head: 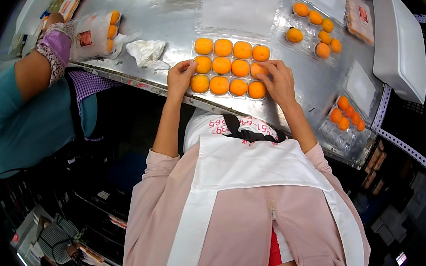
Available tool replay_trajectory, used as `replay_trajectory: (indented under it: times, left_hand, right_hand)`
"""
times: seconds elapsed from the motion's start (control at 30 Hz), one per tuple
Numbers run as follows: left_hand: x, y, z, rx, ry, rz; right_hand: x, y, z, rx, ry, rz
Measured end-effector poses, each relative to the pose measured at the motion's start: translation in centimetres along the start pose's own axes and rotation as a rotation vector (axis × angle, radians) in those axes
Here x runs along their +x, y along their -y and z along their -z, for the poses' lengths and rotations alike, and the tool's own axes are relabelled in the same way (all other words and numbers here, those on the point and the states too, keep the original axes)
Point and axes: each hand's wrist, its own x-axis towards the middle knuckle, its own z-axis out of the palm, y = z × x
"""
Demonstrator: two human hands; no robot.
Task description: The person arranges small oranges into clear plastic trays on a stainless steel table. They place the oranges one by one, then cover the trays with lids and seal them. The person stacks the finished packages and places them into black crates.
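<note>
Before me a clear plastic clamshell tray (235, 96) is filled with orange citrus fruits (222, 65), set in three rows, each in its own cup. My left hand (180, 78) is at the tray's left side, its thumb and fingertips by the end fruit (202, 64) of the middle row; whether they pinch the fruit or the tray edge is unclear. At the other end of that row, my right hand (279, 81) has its thumb and fingers around a citrus fruit (259, 70) sitting in its cup. The tray's lid (240, 7), with a white pad, lies folded back beyond the fruit.
Crumpled white plastic (147, 54) lies left of the tray on the metal table (153, 10). Part-filled clamshells (313, 33) (343, 127) and a white bin (398, 47) stand right. At left, a co-worker's arm (37, 69) reaches over beside a packed clamshell (90, 37).
</note>
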Motion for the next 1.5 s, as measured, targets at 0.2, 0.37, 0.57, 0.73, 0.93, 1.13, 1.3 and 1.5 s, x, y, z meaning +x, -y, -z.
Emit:
replay_trajectory:
  times: [0.2,0.37,0.57,0.73,0.93,1.13,1.3,1.5]
  left_hand:
    - [0.3,0.1,0.1,0.113,-0.008,-0.024]
    - [0.4,-0.6,-0.8,0.466,-0.069,-0.11]
    - [0.1,-0.8,-1.6,0.584,-0.163,-0.101]
    - [0.9,0.7,-0.2,0.219,-0.062,-0.021]
    - [0.2,0.5,0.6,0.205,0.003,-0.009]
    - [1.1,0.2,0.3,0.114,-0.097,-0.059]
    - [3.4,-1.0,0.1,0.082,-0.082,-0.174]
    - [8.4,-3.8,-1.3,0.063,-0.081,-0.32]
  right_hand:
    - [0.1,0.4,0.4,0.022,0.047,-0.055]
    - [-0.3,0.5,0.1,0.045,0.032,-0.043]
    - [-0.7,0.1,-0.1,0.11,-0.01,-0.068]
    - [-0.9,-0.8,0.3,0.187,-0.06,-0.163]
    - [-1.9,-2.4,-0.5,0.3,-0.075,-0.291]
    - [-1.6,-4.9,-2.3,0.519,-0.111,-0.46]
    - [4.0,-4.0,-0.5,0.437,-0.173,-0.341]
    - [11.4,-5.7,-0.2,0.421,-0.2,-0.362]
